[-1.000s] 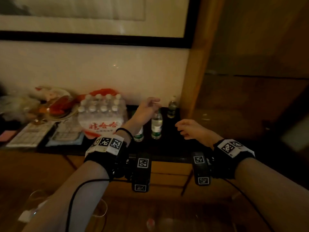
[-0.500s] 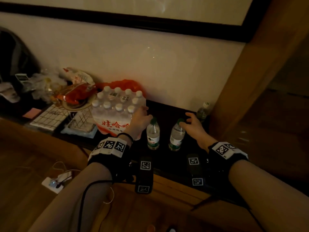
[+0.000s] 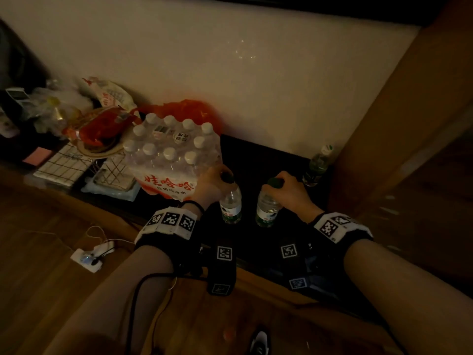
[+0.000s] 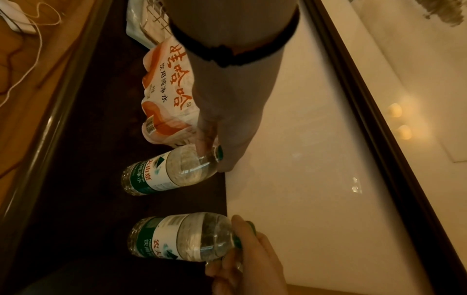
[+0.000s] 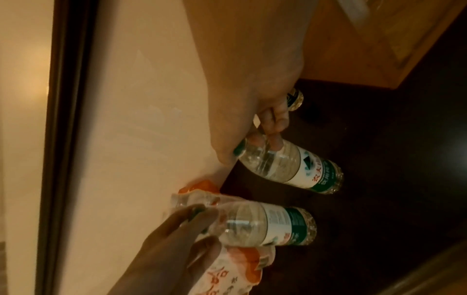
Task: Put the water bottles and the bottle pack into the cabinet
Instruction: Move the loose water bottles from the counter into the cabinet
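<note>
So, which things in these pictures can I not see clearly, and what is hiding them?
- Cabinet interior: not shown in any view.
- Third bottle: small and dim in the head view; in the right wrist view the right hand covers all but its base.
- Caps of the two near bottles: largely covered by the left hand and the right hand.
- Bottle pack: its far side is hidden; the left wrist cuts across it in the wrist view.

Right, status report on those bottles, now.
Left hand grips one bottle's neck; right hand grips the other. Both upright on shelf. Bottle pack untouched.
</note>
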